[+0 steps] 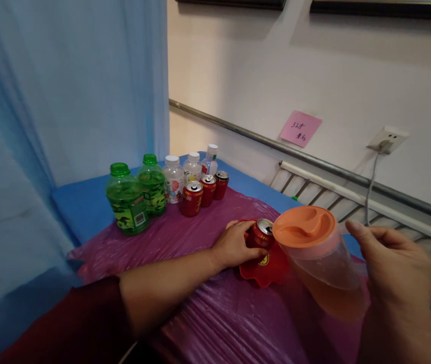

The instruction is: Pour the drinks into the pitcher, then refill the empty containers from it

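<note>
My left hand point(234, 246) is wrapped round a red drink can point(260, 236), which stands upright on a red scalloped mat point(266, 270). The can's top is opened. In my right hand point(399, 263) is a clear plastic pitcher point(325, 283) with an orange lid point(304, 226), part filled with a brownish liquid. It tilts left, so its lid end is close beside the can's rim. The pitcher's handle is mostly hidden by my fingers. I cannot make out any stream between pitcher and can.
Behind my left arm stand two green-capped bottles point(126, 202), several white-capped bottles point(173, 179) and three more red cans point(191, 198). Purple plastic sheeting point(185, 242) covers the blue surface. A radiator point(314, 189), pipe, pink note point(300, 128) and plugged-in socket point(388, 140) line the wall.
</note>
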A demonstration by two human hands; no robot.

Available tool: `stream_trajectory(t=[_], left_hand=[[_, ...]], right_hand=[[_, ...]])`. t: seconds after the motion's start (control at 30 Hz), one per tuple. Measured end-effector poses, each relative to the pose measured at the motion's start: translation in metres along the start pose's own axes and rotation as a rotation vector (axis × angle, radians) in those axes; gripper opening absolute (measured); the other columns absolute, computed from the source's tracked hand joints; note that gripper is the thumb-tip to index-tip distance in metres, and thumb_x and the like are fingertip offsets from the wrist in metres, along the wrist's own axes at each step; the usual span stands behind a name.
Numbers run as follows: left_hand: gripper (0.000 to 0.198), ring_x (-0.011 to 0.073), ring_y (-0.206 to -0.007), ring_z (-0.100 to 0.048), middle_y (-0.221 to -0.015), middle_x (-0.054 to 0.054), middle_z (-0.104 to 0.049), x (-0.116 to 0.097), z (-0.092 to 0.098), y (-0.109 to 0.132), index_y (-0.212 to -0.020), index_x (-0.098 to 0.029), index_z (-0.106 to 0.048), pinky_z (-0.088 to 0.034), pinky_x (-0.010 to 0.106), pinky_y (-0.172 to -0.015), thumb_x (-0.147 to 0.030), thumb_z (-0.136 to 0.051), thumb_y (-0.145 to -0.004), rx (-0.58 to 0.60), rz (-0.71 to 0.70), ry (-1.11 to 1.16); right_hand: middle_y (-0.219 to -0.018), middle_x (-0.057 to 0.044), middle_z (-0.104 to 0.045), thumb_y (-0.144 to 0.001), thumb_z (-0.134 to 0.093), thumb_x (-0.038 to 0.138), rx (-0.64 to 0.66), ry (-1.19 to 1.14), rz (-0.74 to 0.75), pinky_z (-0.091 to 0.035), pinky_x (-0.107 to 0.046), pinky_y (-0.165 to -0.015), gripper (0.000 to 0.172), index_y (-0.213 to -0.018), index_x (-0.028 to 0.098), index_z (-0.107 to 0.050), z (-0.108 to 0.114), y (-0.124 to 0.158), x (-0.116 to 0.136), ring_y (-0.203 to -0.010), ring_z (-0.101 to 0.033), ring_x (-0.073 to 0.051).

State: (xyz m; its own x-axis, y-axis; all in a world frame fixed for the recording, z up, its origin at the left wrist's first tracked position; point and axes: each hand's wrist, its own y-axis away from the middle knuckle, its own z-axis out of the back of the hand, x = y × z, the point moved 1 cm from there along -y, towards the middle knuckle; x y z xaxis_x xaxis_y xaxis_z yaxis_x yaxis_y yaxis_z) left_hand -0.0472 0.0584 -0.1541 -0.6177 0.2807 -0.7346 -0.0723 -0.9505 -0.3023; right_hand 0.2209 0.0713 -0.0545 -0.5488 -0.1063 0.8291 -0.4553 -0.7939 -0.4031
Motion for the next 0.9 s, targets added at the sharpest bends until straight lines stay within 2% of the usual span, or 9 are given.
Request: stream_trajectory(t=[0.17, 0.9], left_hand=[[0.062, 0.0323, -0.11, -0.069, -0.12, 0.004, -0.077, -0.0004, -0.0004, 0.0, -0.122, -0.026, -0.07, -0.043, 0.047, -0.107, -0.048, -0.088, -0.068, 0.0, -0.001, 0.003], [0.06, 0.032, -0.111, -0.068, -0.12, 0.003, -0.077, -0.0002, 0.0003, 0.0009, -0.122, -0.027, -0.07, -0.043, 0.045, -0.107, -0.048, -0.088, -0.069, -0.001, -0.001, -0.009]], right_hand=[[-0.058, 0.003, -0.056, -0.067, -0.083, 0.059, 0.002, 0.005, -0.013, -0.033, -0.027, -0.049, 0.04, -0.075, 0.02, -0.075, 0.0008, 0.0022, 0.0063, -0.058, -0.046, -0.014], [-0.057, 0.005, -0.053, -0.066, -0.086, 0.06, -0.003, -0.026, 0.012, -0.033, -0.027, -0.048, 0.042, -0.075, 0.021, -0.075, -0.0005, 0.0003, -0.0017, -0.056, -0.044, -0.013]])
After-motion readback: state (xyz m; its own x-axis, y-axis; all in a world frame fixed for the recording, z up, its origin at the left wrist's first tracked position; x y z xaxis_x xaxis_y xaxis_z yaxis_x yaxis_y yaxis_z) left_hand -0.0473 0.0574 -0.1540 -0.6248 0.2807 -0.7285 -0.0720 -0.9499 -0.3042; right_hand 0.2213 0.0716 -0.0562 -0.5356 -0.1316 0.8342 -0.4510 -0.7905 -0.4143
